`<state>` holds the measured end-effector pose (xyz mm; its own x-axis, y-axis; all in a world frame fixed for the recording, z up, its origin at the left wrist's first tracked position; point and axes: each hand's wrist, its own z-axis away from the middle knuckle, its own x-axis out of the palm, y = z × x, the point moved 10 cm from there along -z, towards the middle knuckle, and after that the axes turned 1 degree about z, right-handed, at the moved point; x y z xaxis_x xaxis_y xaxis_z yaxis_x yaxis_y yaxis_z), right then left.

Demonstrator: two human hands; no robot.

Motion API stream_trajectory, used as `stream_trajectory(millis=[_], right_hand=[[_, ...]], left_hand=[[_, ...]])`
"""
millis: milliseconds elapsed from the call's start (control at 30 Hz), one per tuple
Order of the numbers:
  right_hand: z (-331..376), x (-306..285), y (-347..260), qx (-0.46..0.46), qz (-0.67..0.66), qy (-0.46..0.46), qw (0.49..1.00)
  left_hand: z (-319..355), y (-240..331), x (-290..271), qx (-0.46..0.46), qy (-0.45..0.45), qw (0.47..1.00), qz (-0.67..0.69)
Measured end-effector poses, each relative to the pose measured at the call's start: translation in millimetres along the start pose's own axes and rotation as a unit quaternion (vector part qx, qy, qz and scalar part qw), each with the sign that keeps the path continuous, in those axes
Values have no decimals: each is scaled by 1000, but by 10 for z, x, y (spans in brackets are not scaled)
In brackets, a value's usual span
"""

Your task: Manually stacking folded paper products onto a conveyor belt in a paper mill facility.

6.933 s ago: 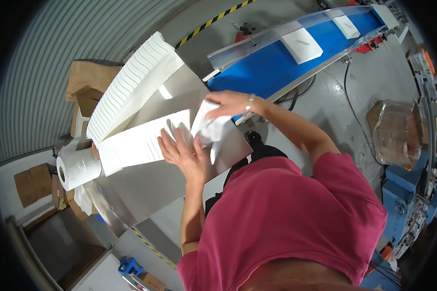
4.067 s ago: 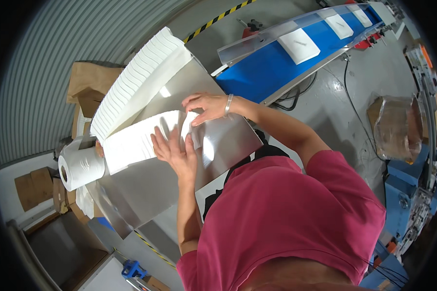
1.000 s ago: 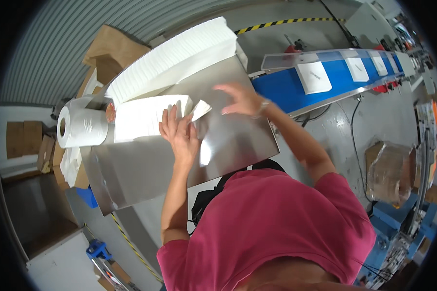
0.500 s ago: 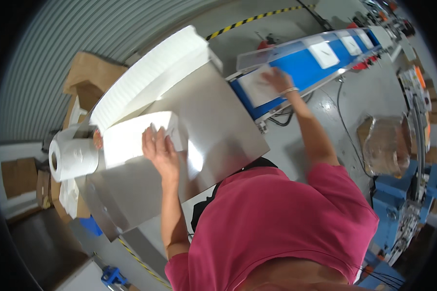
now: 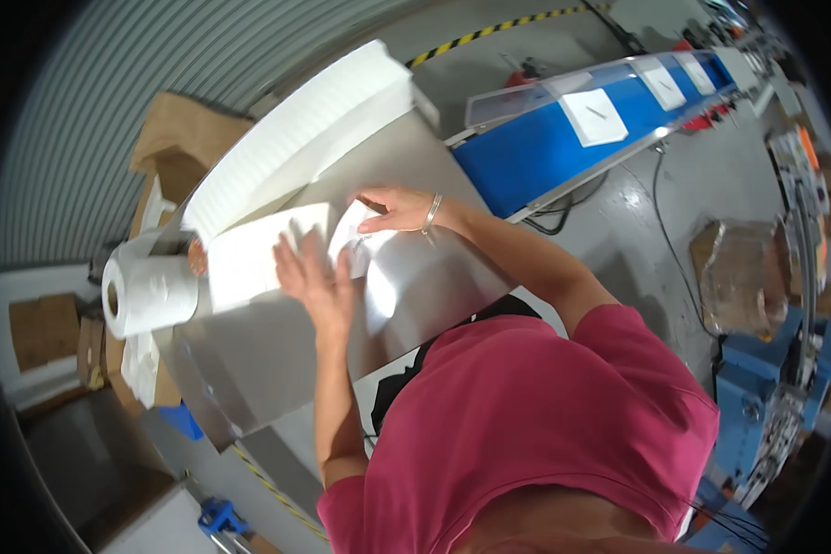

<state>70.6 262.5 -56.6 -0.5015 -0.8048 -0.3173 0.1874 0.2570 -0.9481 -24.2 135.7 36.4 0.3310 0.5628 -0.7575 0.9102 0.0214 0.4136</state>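
Observation:
At the steel table (image 5: 415, 175), my right hand (image 5: 402, 210) grips a flat white packet (image 5: 351, 238) with a small dark mark, tilted at the right end of a row of white packets (image 5: 249, 258). Its thumb lies on the near face, and the fingers reach over the top edge. My left hand (image 5: 319, 282), slightly blurred, rests at the near side of that row with its fingers apart. The left fingertips are beside the held packet; whether they touch it, I cannot tell.
A long row of white sheets (image 5: 295, 138) lines the table's far edge. A white roll (image 5: 152, 294) stands at the left. To the right, a blue conveyor belt (image 5: 517, 171) carries several white packets (image 5: 594, 118). A plastic-lined carton (image 5: 746, 277) sits on the floor.
My right hand has come left from the conveyor to the table with a white packet. The packets on the belt have moved nearer. My left hand stays by the row.

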Motion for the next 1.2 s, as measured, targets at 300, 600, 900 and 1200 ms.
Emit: stream_trajectory(millis=[300, 600, 900, 1200], right_hand=[[1707, -2082, 1203, 316, 210, 355, 854], [515, -681, 134, -74, 248, 147, 955], [27, -20, 81, 58, -38, 11, 998], [1971, -2564, 2597, 304, 281, 311, 855]], left_hand=[[29, -122, -133, 20, 33, 999, -35], [50, -241, -57, -38, -14, 999, 14], [14, -359, -154, -20, 23, 999, -23], [-146, -177, -55, 35, 30, 999, -19]])
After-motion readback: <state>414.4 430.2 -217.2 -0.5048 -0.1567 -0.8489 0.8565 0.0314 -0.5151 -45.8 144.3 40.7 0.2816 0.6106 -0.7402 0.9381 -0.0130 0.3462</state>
